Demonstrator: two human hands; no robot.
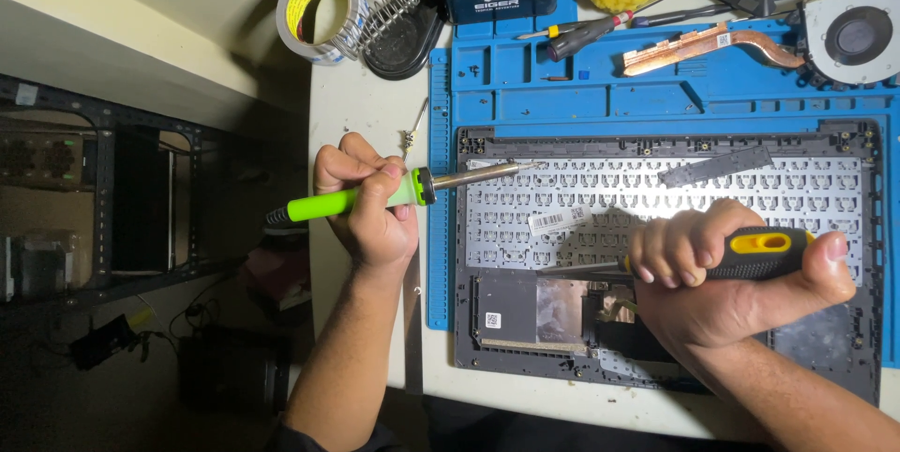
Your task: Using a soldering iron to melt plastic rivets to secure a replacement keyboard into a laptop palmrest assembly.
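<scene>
Left hand: fist closed around green-handled soldering iron, tip over grey laptop keyboard shell.
Right hand: fingers wrapped around black-and-yellow screwdriver.
Edges: bare white counter beside blue rubber mat.

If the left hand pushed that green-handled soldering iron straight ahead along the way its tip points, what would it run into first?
The left hand aims the soldering iron rightward, its tip over the upper left of the laptop keyboard frame. Going straight on, it would probably skim that frame's top rows toward the loose grey strip, though its height above them is unclear.
</scene>
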